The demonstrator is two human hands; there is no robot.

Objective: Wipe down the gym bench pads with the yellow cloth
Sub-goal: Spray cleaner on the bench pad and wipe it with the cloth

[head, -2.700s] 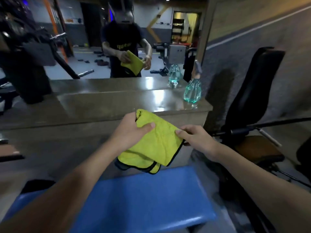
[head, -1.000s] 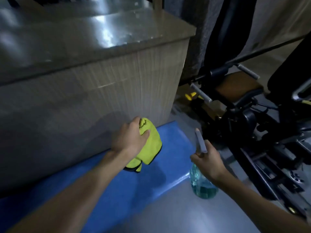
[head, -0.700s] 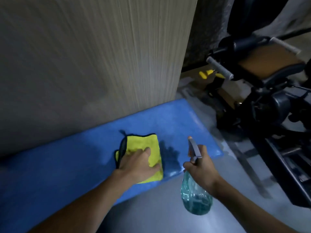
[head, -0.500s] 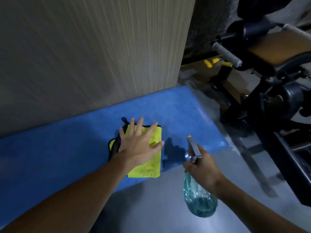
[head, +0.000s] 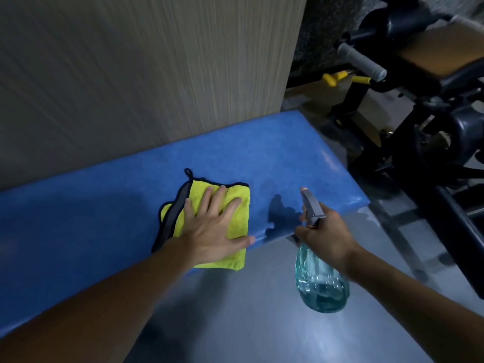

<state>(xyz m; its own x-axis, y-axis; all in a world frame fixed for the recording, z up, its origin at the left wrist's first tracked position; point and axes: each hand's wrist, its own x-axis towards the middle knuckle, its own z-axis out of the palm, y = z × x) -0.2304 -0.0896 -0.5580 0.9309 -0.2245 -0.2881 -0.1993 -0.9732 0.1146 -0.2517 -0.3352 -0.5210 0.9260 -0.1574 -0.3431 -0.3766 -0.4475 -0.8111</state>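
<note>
Left hand [head: 212,226]: flat, palm down, fingers straight and spread, thumb out to the right. It presses on the cloth [head: 237,205] and grasps nothing.

Right hand [head: 327,237]: fingers curled round the neck of a spray bottle [head: 319,284], just under the trigger head. The grey nozzle points up and away, towards the pad [head: 104,218]. Whether a finger is on the trigger cannot be told.

Cloth: yellow with black trim, folded into a rough rectangle. It lies on the pad near its front edge, under the left hand. The near corner overhangs that edge. A small black loop shows at the far left corner, and a grey inner layer shows along the left side.

Pad: blue, long, running from lower left to upper right. Its right end is rounded. A shadow of the right hand and bottle falls on it just right of the cloth.

Bottle: clear, teal-tinted, partly filled with liquid. It hangs in front of the pad's front edge, above the floor [head: 248,323], not touching the pad.

Surroundings: a grained panel [head: 144,74] stands directly behind the pad. To the right is a black machine [head: 432,132] with a grey grip [head: 361,61], a brown seat [head: 445,48] and yellow knobs [head: 332,78]. The floor is grey and glossy.
</note>
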